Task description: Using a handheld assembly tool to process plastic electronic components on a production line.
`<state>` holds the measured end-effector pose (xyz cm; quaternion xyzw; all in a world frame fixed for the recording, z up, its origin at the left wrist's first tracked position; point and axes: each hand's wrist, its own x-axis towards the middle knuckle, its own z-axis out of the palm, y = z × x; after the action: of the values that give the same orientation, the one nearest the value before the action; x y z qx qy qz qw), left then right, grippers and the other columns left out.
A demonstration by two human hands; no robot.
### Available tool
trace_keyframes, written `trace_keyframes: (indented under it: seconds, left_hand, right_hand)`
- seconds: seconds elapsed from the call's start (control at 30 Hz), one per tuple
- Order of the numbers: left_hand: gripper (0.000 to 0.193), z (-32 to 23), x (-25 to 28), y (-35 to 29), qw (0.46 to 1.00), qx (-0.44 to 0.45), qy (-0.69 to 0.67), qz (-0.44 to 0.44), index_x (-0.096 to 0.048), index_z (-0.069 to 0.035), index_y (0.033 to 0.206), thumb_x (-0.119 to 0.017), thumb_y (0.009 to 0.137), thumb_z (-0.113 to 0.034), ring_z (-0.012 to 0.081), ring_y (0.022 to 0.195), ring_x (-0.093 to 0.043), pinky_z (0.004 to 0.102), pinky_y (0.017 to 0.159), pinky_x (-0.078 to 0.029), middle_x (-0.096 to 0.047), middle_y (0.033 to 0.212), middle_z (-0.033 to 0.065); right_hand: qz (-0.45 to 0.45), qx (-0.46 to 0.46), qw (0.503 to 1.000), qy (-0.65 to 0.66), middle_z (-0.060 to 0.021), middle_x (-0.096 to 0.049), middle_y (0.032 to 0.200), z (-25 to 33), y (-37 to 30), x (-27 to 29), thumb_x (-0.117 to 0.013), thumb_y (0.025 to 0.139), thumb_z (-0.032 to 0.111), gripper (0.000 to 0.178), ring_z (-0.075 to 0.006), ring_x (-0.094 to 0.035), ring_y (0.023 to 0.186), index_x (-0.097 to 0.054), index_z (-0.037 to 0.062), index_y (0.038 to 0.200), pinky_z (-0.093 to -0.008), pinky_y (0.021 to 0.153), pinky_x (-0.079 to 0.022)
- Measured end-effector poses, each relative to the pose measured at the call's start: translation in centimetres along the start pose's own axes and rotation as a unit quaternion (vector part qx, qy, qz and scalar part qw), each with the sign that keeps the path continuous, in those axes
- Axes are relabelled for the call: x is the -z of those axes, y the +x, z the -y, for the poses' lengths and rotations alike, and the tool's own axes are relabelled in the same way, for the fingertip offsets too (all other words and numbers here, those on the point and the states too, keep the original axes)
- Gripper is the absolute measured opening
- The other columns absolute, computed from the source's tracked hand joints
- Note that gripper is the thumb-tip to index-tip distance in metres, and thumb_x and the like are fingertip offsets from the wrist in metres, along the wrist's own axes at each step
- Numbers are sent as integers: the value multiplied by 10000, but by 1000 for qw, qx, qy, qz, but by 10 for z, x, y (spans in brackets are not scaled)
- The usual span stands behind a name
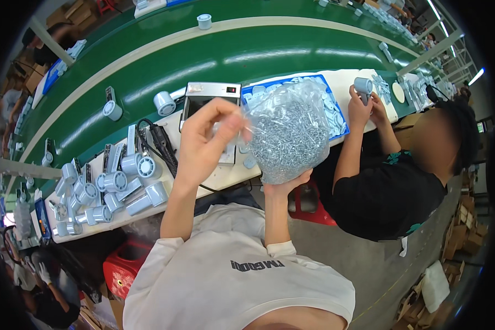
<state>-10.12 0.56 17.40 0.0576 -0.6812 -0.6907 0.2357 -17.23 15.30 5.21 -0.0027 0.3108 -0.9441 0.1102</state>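
A clear plastic bag of small silvery screws (291, 132) is held up in front of me over the table's edge. My right hand (289, 181) supports it from below, its fingers mostly hidden behind the bag. At the bag's upper left, my left hand (217, 132) is closed, thumb and fingers pinching the gathered plastic. Just behind the left hand stands a metal box with a red switch (213, 91), partly covered by the hand. A blue tray (344, 113) of pale blue plastic parts lies behind the bag.
Pale blue fan-like housings (115, 181) are heaped on the white table at left, beside a black power tool with a cable (164, 146). A green conveyor (291, 47) runs beyond. A co-worker (390, 181) sits close on my right, holding a pale blue housing (363, 85). Red stools (308, 206) stand below.
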Motion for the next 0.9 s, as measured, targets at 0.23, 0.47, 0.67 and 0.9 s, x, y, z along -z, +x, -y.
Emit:
trace_keyframes:
  seconds: [0.23, 0.47, 0.67, 0.9]
  left_hand:
    - [856, 70, -53, 18, 983, -104, -131, -69, -262, -26, 1378, -553, 820, -607, 203, 1181, -431, 327, 983, -359, -414, 1333, 138]
    - [728, 77, -84, 28, 918, 15, -359, -169, -276, -28, 1393, -483, 900, -523, 222, 1250, -399, 363, 1052, -310, -399, 1366, 126]
    - [655, 94, -77, 28, 869, 81, -443, -204, -331, -32, 1351, -404, 932, -529, 195, 1219, -425, 351, 1028, -334, -433, 1326, 103]
    - [614, 99, -80, 28, 861, 113, -445, -220, -340, -39, 1342, -364, 951, -512, 184, 1211, -429, 354, 1023, -341, -447, 1305, 90]
  right_hand:
    - [38, 36, 996, -77, -98, -351, 1404, 9, 21, 9, -427, 764, 729, 897, -327, -401, 1255, -232, 157, 1426, -489, 1011, -394]
    - [30, 28, 987, -153, -133, -422, 1333, 21, 39, 1, -626, 659, 649, 973, -316, -458, 1200, -314, 63, 1370, -466, 980, -426]
    - [82, 5, 965, -250, -149, -374, 1365, 20, 49, 6, -580, 690, 662, 975, -329, -418, 1235, -260, 59, 1387, -469, 992, -424]
    - [87, 1, 964, -251, -152, -353, 1378, 18, 50, 4, -564, 708, 664, 976, -338, -402, 1249, -228, 61, 1399, -472, 999, -422]
